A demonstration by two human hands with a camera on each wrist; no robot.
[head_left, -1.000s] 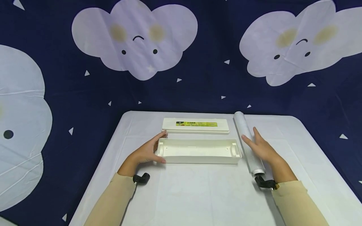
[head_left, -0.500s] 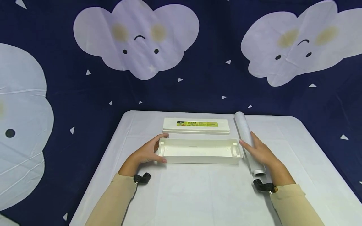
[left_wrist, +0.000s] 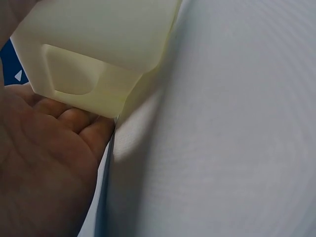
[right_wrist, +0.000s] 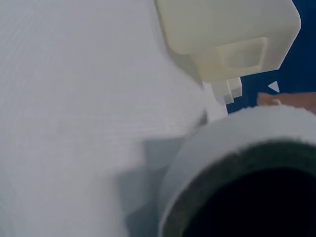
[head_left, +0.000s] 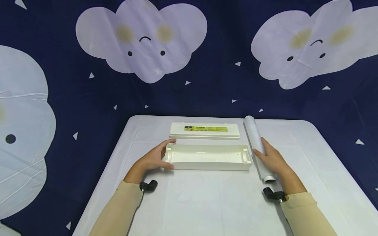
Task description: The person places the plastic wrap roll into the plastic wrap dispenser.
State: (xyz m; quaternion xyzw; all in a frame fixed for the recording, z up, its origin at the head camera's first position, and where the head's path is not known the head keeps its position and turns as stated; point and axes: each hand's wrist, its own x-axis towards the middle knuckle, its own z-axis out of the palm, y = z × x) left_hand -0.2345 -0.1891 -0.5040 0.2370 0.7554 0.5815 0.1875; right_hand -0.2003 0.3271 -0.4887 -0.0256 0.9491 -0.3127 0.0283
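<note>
At the left end of a long, cream open-topped box, my left hand grips it, thumb at the front and fingers behind. The left wrist view shows the fingers reaching past the end wall of the box, which has a recessed panel. To the right, my right hand holds a white cling film roll midway along, thumb on its left and fingers on its far right. The roll lies lengthwise away from me. Its hollow core end fills the lower part of the right wrist view.
Behind the box lies a cream lid with a yellow label. All rest on a white-covered table. A dark blue cloth with clouds hangs beyond the far edge. A black wrist camera sits near the roll's near end.
My right hand has come down toward me along the cling film roll, its thumb now against it. The left fingers have drawn slightly closer to the box's back wall. Box and lid stay put.
</note>
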